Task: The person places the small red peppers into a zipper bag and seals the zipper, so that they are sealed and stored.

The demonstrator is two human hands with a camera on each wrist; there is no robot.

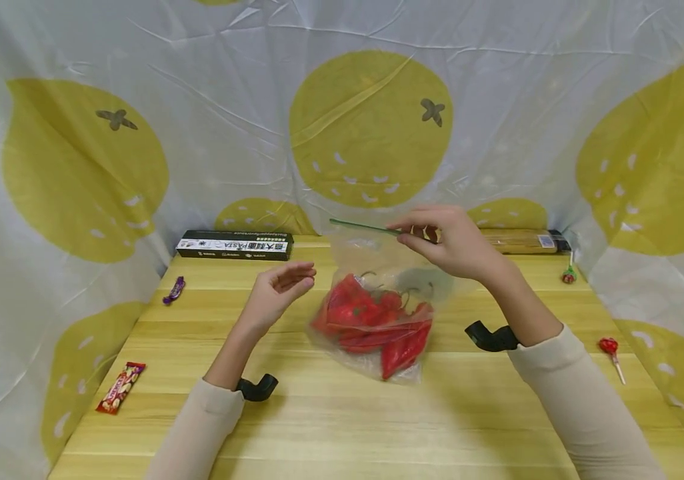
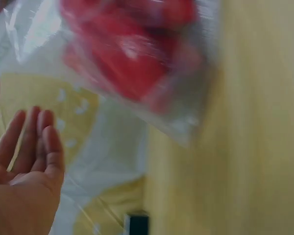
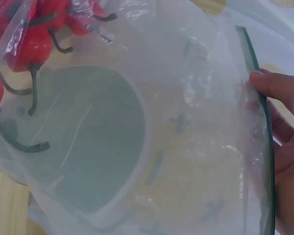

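A clear zip bag [image 1: 342, 257] with a green closure strip [image 3: 264, 122] along its top hangs over the middle of the table. Inside its lower part lie several red peppers [image 1: 372, 320] with curved stems, seen through the plastic. My right hand [image 1: 447, 240] pinches the strip near its right end, thumb on one face and fingers behind. To the left of the bag, my left hand [image 1: 279, 290] is raised with relaxed fingers and holds nothing. The left wrist view shows that palm [image 2: 29, 181] apart from the bag's lower end.
At the back stand a black pasta box [image 1: 234, 245] on the left and a spaghetti pack [image 1: 522, 241] on the right. A purple candy [image 1: 175, 291] and a red snack bar [image 1: 121, 388] lie left; green [image 1: 569, 273] and red [image 1: 609, 345] lollipops lie right.
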